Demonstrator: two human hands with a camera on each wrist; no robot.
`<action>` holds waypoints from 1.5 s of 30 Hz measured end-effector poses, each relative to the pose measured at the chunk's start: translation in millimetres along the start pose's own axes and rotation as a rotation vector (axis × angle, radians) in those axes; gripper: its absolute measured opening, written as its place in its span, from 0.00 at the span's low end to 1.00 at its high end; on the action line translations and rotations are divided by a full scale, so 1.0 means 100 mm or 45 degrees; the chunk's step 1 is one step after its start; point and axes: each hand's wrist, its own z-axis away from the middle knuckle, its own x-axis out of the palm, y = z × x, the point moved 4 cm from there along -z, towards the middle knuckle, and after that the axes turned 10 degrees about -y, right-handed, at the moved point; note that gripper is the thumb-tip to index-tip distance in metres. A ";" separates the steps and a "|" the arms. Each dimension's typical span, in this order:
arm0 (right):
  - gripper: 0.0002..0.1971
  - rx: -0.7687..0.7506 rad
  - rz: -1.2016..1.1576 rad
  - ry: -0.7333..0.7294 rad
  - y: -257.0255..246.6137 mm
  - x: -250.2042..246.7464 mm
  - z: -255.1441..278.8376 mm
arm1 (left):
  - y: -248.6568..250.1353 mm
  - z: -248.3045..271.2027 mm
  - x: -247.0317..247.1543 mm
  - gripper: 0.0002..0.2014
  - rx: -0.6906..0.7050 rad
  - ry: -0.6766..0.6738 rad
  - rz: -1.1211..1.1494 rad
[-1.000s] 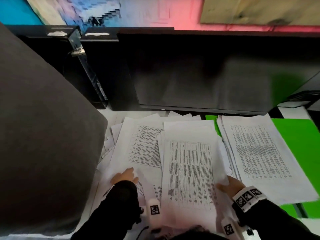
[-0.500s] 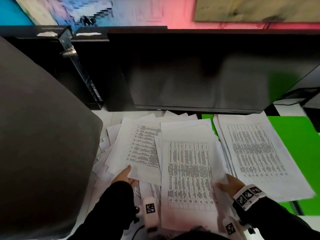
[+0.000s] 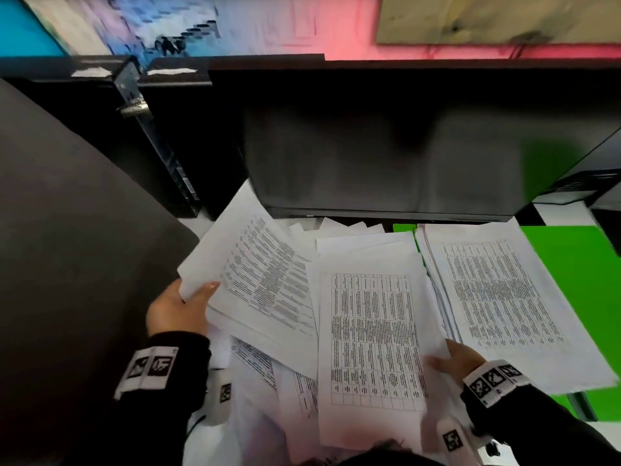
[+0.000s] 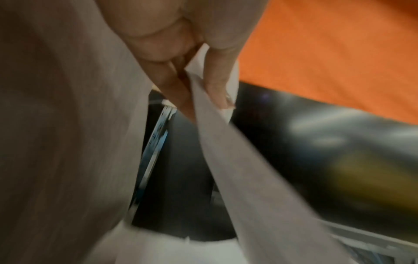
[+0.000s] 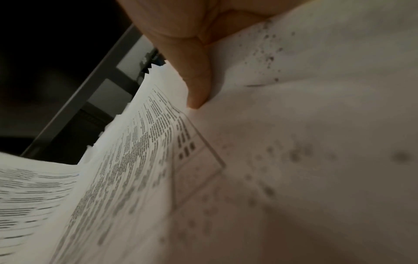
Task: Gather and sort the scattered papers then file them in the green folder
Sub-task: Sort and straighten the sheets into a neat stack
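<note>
Two hands are seen, and three groups of paper can be counted apart from a loose litter beneath them. At nine o'clock, a lifted sheet (image 3: 258,280) printed with lines of text is pinched at its near-left corner by the left hand (image 3: 178,311), thumb on top and fingers (image 4: 181,100) underneath; it is tilted up off the pile. At six o'clock, a table-printed sheet (image 3: 373,341) is held at its right edge by the right hand (image 3: 460,361), whose thumb (image 5: 196,85) is pressed onto the paper; its other fingers are hidden below. Scattered papers (image 3: 268,375), too overlapped to be counted, are spread under both. At three o'clock, a squared stack (image 3: 504,297), topped by another table page, is laid on the open green folder (image 3: 578,280), one only, bright and plain. A dark monitor (image 3: 386,146) is stood at twelve o'clock.
</note>
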 end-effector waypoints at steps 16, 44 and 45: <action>0.16 -0.253 -0.071 0.197 -0.49 -0.42 0.21 | 0.94 0.13 -0.88 0.13 0.461 -0.141 0.380; 0.26 -0.238 0.093 -0.196 -0.44 0.07 0.38 | -0.74 0.85 1.31 0.31 -0.549 -0.742 -0.142; 0.30 -0.269 0.051 -0.176 -0.47 0.06 0.42 | -0.75 0.83 1.28 0.30 -0.521 -0.720 -0.134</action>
